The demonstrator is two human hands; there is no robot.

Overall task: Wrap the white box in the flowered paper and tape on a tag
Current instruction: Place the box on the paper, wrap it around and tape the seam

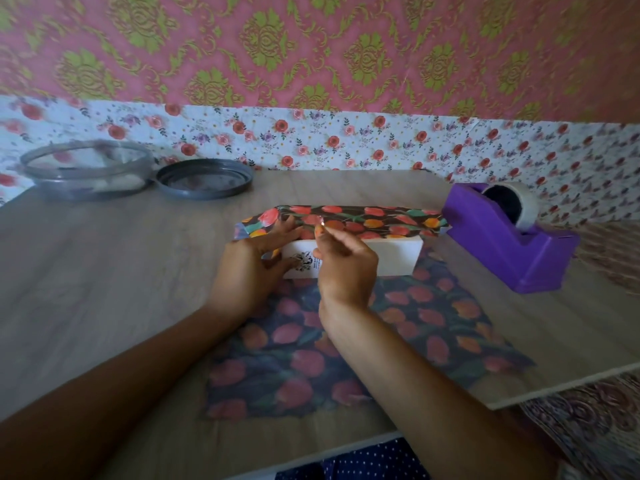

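The white box [398, 259] lies across the dark flowered paper [346, 358] on the table. The paper's far edge is folded up over the top of the box. My left hand [249, 268] presses that folded flap down at the box's left end with straight fingers, and its thumb rests on the printed front face. My right hand [346, 268] is above the middle of the box. It pinches a small shiny piece of tape [320, 220] at the flap's edge. No tag is in view.
A purple tape dispenser [502, 244] stands just right of the box. A clear plastic bowl [86, 168] and a grey round lid [204, 178] sit at the far left of the wooden table [104, 271]. The table's right edge runs close by the paper.
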